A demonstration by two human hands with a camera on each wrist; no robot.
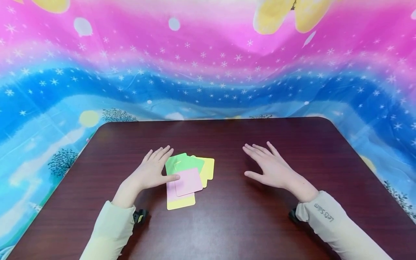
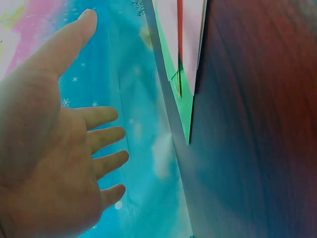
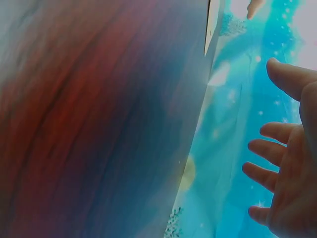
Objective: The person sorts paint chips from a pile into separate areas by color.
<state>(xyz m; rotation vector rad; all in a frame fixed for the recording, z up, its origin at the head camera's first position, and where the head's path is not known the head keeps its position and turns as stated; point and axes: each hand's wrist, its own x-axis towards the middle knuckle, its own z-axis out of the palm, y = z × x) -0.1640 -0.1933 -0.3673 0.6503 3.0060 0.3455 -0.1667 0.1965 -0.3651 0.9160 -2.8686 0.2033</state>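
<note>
A loose pile of coloured cards lies near the middle of the dark wooden table point(image 1: 247, 224): a pink card point(image 1: 188, 181) on top, green cards point(image 1: 183, 164) behind it, yellow cards point(image 1: 208, 169) at the right and front. My left hand point(image 1: 153, 170) is flat and open beside the pile, its thumb tip touching the pink card's left edge. My right hand point(image 1: 271, 167) hovers open, fingers spread, to the right of the pile and apart from it. In the left wrist view the open palm point(image 2: 54, 163) shows, with the green card's edge point(image 2: 184, 111) beside it. The right wrist view shows spread fingers point(image 3: 277, 158).
A bright pink, blue and yellow star-patterned cloth point(image 1: 208, 72) hangs behind and around the table. Both forearms wear pale sleeves point(image 1: 328, 220). Small dark wrist mounts point(image 1: 140, 216) sit under each wrist. The table's rounded far edge point(image 1: 211, 120) meets the cloth.
</note>
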